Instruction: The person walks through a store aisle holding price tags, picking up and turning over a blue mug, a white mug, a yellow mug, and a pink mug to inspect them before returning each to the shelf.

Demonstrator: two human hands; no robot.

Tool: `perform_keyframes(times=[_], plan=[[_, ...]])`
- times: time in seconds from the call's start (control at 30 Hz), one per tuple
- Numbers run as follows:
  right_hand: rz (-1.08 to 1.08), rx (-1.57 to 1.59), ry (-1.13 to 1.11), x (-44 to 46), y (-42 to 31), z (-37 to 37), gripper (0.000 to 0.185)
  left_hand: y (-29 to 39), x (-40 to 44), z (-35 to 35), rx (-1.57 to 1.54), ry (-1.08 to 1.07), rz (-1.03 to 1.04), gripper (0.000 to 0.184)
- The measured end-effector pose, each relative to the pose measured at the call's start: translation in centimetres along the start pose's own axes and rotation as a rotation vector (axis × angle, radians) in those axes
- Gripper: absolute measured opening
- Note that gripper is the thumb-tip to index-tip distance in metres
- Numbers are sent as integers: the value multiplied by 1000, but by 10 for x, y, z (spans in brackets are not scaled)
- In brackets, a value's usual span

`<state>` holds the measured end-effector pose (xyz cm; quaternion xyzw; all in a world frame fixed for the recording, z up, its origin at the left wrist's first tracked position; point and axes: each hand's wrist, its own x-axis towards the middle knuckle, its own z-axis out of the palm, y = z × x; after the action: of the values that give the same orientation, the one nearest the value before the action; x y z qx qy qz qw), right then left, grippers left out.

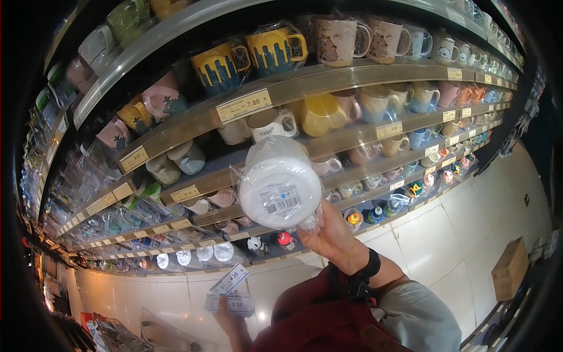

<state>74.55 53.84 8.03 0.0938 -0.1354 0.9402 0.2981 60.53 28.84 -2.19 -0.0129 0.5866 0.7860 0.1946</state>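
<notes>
Watching from far away, I see a round white mug in crinkly clear plastic, its flat bottom showing, before long shelves of shiny mugs. My right fingers curl onto its side; my left fingers pinch thin, flat price cards.

Wrapped white mug: base turned to the camera, so its mouth is hidden.
Base sticker: fine print too small to read.
Right hand: some fingers out of sight behind the mug.
Left hand: fingers partly hidden by the price cards.
Card print: smallest lines illegible; the lower card is partly covered.
7.80 shelf tag: small text cannot be read.
Green mug: cut off by the top edge.
Maroon garment: cut off by the bottom edge.
Far-right mugs: designs too small to tell.
</notes>
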Motion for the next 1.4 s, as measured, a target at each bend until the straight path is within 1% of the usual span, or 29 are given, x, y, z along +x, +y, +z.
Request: perform_keyframes(times=[0.07,0.4,0.47,0.6,0.7,0.9,1.1,1.17,1.2,1.27,1.3,1.37,1.4], plan=[[-6,-49,73,0,0,5,28,-3,3,-4,-3,-10,-1,30],[-29,-58,49,0,0,3,28,1,-3,2,-4,-18,-6,28],[-38,-41,84,0,1,4,28,2,-5,4,-4,-20,-4,28],[-47,-51,85,-1,0,6,27,1,-5,3,-11,-6,-1,28],[-47,-69,47,-1,-1,0,27,0,-4,2,-13,-9,2,28],[-67,-120,66,-1,-1,-2,29,-4,-3,0,-23,28,4,27],[-51,-160,101,-1,-1,4,31,5,-11,8,7,1,1,26],[-59,-53,367,0,0,31,33,4,-12,9,-1,5,3,26],[-59,-52,367,1,0,38,33,3,-12,9,-8,9,4,26],[-66,-108,480,2,0,47,33,4,-13,10,-7,4,4,26],[-66,-108,480,1,-1,42,33,5,-13,10,-6,-2,5,26],[-59,-87,315,0,-1,28,33,4,-12,9,-1,-8,-3,27],[-59,-87,315,-1,-1,24,33,4,-12,9,4,-14,-10,27]])
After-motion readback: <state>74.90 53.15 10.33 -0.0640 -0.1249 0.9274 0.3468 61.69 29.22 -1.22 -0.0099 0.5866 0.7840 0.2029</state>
